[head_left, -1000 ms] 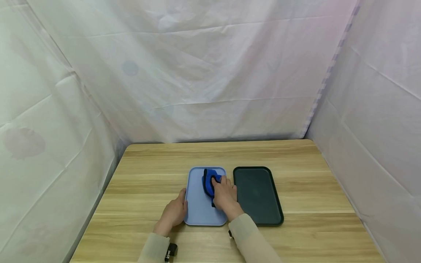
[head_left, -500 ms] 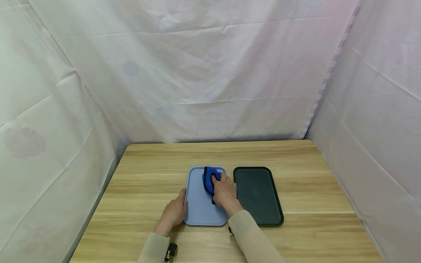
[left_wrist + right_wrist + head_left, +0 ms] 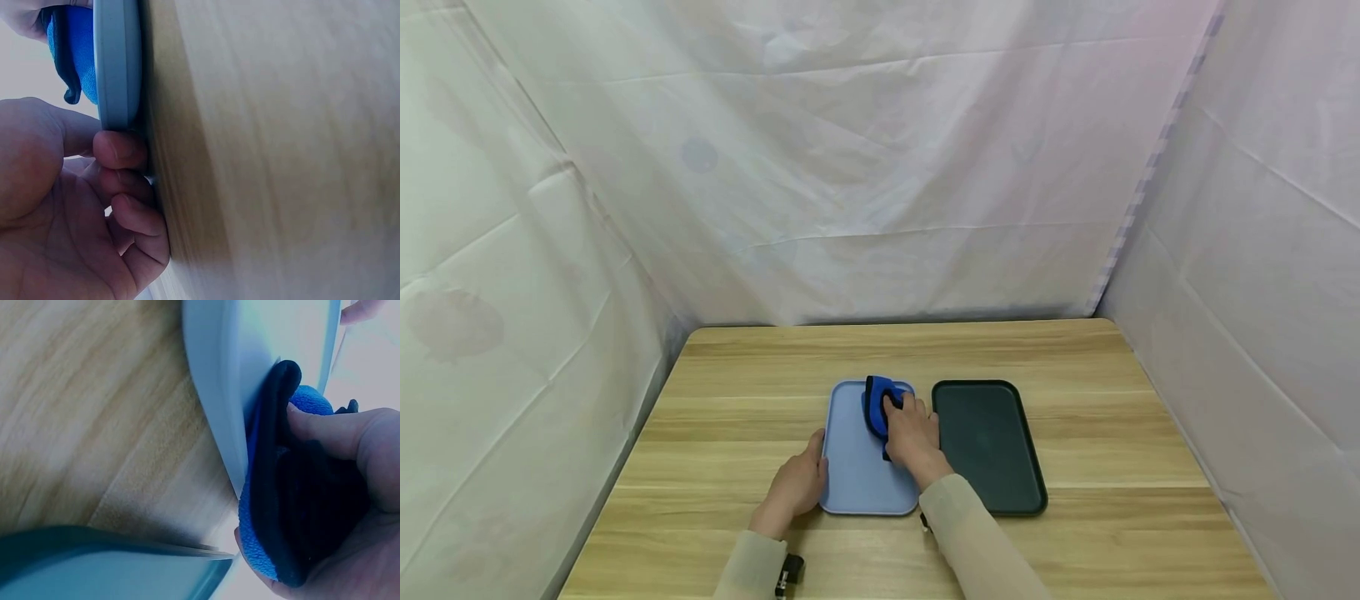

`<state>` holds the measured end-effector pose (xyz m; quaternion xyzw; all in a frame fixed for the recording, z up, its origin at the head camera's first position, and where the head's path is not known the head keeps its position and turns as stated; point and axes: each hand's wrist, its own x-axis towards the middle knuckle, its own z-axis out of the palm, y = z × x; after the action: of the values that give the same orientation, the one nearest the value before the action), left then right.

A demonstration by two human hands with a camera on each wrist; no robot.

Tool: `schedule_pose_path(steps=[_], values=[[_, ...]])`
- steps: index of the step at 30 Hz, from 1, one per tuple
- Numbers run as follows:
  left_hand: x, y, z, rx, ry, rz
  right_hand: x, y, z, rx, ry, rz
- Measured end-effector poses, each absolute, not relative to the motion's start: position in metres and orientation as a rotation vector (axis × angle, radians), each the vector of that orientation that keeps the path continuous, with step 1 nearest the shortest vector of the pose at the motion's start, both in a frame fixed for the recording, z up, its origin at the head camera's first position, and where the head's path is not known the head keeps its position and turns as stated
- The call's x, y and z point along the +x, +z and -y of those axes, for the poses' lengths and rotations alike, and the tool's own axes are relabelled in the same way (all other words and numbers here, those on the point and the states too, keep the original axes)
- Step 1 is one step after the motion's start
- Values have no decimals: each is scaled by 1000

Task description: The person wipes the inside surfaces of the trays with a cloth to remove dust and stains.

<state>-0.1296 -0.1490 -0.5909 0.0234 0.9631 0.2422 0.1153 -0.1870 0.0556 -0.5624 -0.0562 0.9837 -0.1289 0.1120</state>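
A light blue rectangular tray (image 3: 854,483) lies on the wooden table. My left hand (image 3: 797,483) grips its left edge, thumb along the rim; in the left wrist view, curled fingers (image 3: 125,150) meet the side of the tray (image 3: 115,69) close to the tabletop. In my right hand (image 3: 913,437) is a bunched blue cloth with black edging (image 3: 876,408), pressed on the tray's far right part. The right wrist view has the thumb on the folded cloth (image 3: 253,540), which overlaps the tray's rim (image 3: 215,381); the palm hides some of it.
A dark green tray (image 3: 988,450) lies just right of the blue one, with a narrow gap between them. Bare wooden table (image 3: 722,417) extends around both. White sheets (image 3: 880,183) hang behind and at both sides.
My right hand has slid the cloth a little away from me, toward the far edge of the blue tray. The left hand and both trays have stayed put.
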Motion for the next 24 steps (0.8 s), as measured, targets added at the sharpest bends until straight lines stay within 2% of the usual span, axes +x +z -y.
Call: schedule_pose_path(steps=[24], values=[[-129, -588, 148, 85, 700, -2829, -198, -568, -58, -200, -379, -2882]])
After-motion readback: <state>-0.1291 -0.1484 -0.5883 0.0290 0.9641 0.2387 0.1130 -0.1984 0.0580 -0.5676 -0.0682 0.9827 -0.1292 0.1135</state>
